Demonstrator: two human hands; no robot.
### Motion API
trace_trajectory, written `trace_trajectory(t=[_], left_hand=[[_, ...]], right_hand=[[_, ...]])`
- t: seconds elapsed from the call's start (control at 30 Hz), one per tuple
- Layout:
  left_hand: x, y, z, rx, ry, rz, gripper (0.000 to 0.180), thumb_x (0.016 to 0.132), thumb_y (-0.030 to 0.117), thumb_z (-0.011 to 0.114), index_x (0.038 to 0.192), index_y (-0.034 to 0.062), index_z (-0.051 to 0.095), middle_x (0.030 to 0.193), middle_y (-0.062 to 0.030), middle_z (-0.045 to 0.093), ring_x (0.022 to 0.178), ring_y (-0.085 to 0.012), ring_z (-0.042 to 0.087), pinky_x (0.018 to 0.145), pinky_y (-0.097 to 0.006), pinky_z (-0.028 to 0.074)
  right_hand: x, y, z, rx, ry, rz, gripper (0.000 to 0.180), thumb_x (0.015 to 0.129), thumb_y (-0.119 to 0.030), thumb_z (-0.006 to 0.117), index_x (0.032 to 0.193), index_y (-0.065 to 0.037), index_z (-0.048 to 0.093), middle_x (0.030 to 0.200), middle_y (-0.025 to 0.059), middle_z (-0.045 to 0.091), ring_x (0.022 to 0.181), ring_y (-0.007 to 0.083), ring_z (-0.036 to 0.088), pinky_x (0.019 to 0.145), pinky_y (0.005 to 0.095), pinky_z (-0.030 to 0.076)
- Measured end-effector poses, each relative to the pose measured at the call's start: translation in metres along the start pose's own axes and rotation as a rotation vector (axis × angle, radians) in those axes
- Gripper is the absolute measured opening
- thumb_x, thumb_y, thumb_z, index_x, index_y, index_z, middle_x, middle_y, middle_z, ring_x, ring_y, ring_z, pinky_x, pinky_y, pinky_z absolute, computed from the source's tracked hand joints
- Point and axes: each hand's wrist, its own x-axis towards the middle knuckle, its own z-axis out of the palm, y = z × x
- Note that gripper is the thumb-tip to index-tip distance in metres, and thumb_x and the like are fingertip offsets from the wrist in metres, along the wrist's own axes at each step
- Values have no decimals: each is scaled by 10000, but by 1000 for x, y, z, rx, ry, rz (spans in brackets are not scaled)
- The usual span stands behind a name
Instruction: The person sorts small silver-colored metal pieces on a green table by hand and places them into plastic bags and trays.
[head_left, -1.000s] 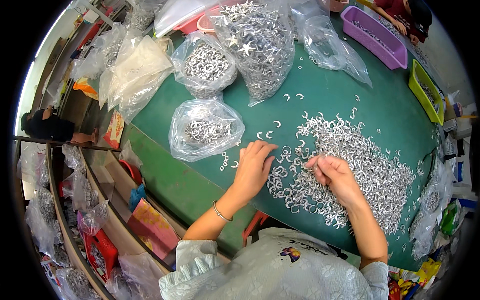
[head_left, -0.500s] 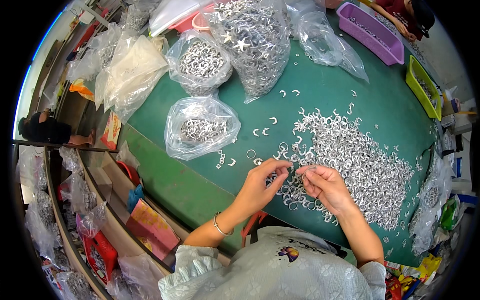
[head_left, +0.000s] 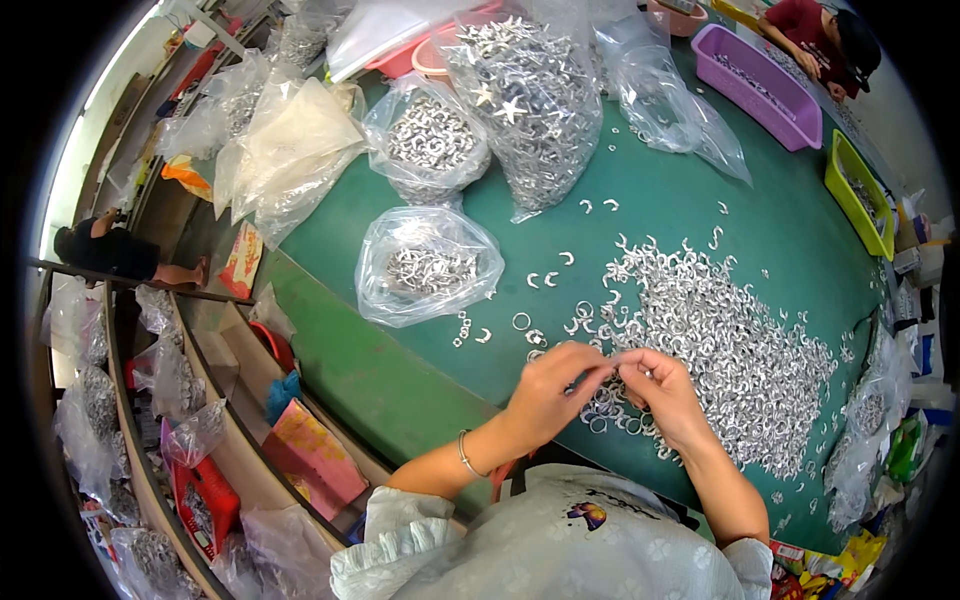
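Observation:
My left hand [head_left: 560, 395] and my right hand [head_left: 672, 402] meet at the fingertips over the green table [head_left: 655, 195]. Both are closed in a pinch. A small metal piece is between the right fingers, mostly hidden; whether the left fingertips grip it too or hold another piece is too small to make out. To the right of my hands spreads a big heap of silvery crescent-shaped metal pieces [head_left: 740, 360]. Several metal rings lie under and beside my hands, among them a single ring [head_left: 521, 321] to the far left of them.
An open plastic bag [head_left: 372, 265] of metal pieces stands left of the heap. Behind it are a fuller bag [head_left: 425, 192] and a tall bag of star shapes [head_left: 528, 208]. A purple basket [head_left: 801, 137] and a green basket [head_left: 862, 222] sit far right, near another person [head_left: 795, 40].
My left hand has moved right, so its fingertips now meet those of my right hand; they were apart before. The whole view has shifted slightly.

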Motion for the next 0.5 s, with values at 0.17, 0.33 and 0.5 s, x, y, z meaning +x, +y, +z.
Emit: trace_trajectory(t=[0.17,0.33,0.5], left_hand=[[31,3,-59,482,373,77,134,694,-59,656,792,17,605,794,-92,625,727,-235,611,673,-305,481],[27,-14,-92,837,400,-32,132,712,-67,630,826,-8,602,814,-103,570,761,-215,562,701,-300,440],[1,-15,-58,476,294,-35,169,726,-88,608,875,-8,607,830,-112,570,776,-211,565,693,-297,459]], right_hand=[[-5,-2,-1,-113,-81,-74,190,867,-50,549,1049,-26,599,749,-66,487,619,-8,389,529,154,324],[5,-8,-11,-235,-7,-147,182,847,-26,553,1025,-20,593,696,-42,442,585,16,392,512,171,322],[48,-23,-3,-876,171,-550,222,758,-55,629,976,-37,590,746,99,487,648,237,517,589,333,425]])
